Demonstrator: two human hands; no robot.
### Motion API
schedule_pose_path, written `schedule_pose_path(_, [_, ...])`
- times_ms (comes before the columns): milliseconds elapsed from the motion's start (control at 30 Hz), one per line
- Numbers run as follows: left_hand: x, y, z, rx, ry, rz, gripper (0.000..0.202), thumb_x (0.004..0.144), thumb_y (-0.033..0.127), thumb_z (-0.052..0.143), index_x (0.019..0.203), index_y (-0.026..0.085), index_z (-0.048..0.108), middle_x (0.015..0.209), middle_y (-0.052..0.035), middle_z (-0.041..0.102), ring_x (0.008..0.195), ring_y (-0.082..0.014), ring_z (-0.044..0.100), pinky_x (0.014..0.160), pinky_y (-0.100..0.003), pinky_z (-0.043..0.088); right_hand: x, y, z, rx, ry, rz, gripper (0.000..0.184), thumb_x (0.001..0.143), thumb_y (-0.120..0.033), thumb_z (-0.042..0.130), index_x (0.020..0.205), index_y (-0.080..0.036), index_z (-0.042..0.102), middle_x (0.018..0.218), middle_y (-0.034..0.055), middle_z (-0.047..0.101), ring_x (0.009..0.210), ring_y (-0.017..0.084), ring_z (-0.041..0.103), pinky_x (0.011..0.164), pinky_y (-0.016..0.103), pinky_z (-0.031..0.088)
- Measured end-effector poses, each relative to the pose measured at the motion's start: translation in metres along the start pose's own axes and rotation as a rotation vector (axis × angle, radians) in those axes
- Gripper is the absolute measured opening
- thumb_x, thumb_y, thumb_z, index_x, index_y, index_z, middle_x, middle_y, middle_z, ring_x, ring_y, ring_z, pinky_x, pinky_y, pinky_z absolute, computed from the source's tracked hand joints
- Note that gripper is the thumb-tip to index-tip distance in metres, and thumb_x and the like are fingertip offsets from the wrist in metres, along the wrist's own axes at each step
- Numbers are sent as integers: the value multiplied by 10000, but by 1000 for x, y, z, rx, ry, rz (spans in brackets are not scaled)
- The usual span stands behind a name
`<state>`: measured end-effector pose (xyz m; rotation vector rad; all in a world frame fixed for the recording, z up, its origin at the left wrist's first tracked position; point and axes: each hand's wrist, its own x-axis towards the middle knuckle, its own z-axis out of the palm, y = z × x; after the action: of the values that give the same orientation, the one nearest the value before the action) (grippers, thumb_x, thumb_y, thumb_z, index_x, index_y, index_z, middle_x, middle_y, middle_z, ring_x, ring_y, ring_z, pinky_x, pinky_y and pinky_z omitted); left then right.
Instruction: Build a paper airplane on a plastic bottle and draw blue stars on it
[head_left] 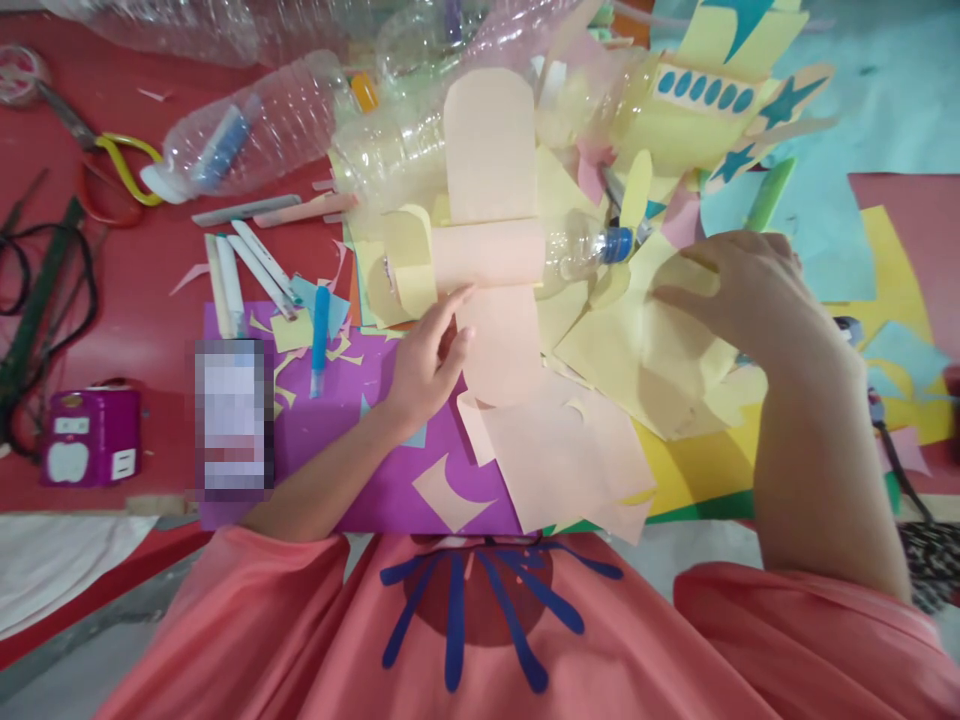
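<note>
A clear plastic bottle [574, 247] with a blue cap [618, 245] lies on its side, wrapped in a band of peach paper. Two rounded peach paper wings [491, 150] spread from the band, and yellow paper pieces [411, 262] stand at its other end. My left hand [431, 365] is open, with its fingertips at the near wing beside the band. To the right, my right hand [739, 290] hovers or rests over a yellow paper sheet [660, 350], thumb and fingers apart; whether it touches the sheet, I cannot tell.
Another bottle [637, 110] decorated with yellow paper and blue shapes lies at the back right. Clear bottles [277, 120], scissors [124, 165] and markers [255, 265] lie left. A phone [234, 420] and purple sharpener-like box [91, 437] are nearer. Paper scraps [454, 495] cover purple card [375, 480].
</note>
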<state>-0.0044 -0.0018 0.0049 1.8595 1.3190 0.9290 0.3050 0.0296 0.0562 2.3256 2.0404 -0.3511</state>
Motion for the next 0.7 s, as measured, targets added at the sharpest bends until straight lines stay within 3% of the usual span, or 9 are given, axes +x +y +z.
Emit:
schedule_pose_path(100, [0,0,0,-26,-18,-60,550,985,593,370,1308,199,578,749,10,508,642,-125,502,652,-256,437,3,-5,-5,25,19,28,364,821,-292,652,1146,-132,622,1305,199,602,1317,349,468,1104,490,368])
schedule_pose_path(167, [2,-2,-1,-36,-21,-84,587,966,633,383,1298,195,587,728,20,491,615,-122,488,631,-255,419,5,-8,-8,70,64,44,228,807,-222,618,1026,-163,638,1251,182,644,1269,335,523,1093,498,383])
schedule_pose_path(267, [5,-6,-3,-44,-17,-123,636,935,686,408,1327,215,578,673,39,452,572,-121,451,601,-257,383,4,-11,-14,203,161,90,109,780,-144,565,849,-207,620,1052,127,724,1064,269,657,1002,454,467])
schedule_pose_path(400, [7,-10,-4,16,-50,-143,614,954,637,416,1378,215,551,582,56,403,519,-124,408,555,-259,341,-1,-4,-22,347,357,91,102,755,-142,596,810,-204,655,894,98,744,859,205,709,855,382,538])
schedule_pose_path(500, [7,-11,-3,131,-84,-93,549,966,539,448,1410,224,526,678,12,589,574,-138,484,577,-254,371,-1,9,-21,451,538,5,101,770,-272,669,827,-200,711,835,95,743,799,217,704,756,400,537])
schedule_pose_path(567, [6,-11,-2,212,-83,-48,541,963,506,455,1423,226,514,876,-34,696,652,-148,556,603,-248,396,1,18,-19,573,697,-106,252,749,-438,733,840,-203,746,783,81,725,753,222,687,676,401,503])
schedule_pose_path(633, [5,-11,0,304,-84,-21,560,964,499,438,1445,216,488,1036,-63,718,736,-167,615,606,-248,407,4,23,-18,659,824,-191,424,702,-607,740,875,-221,771,769,63,716,732,221,671,651,409,467])
schedule_pose_path(700, [4,-9,1,409,-93,-14,569,965,484,421,1464,213,462,1119,-77,713,799,-188,646,593,-254,406,4,23,-22,664,860,-185,587,641,-750,696,897,-227,778,792,63,724,761,242,666,686,445,450])
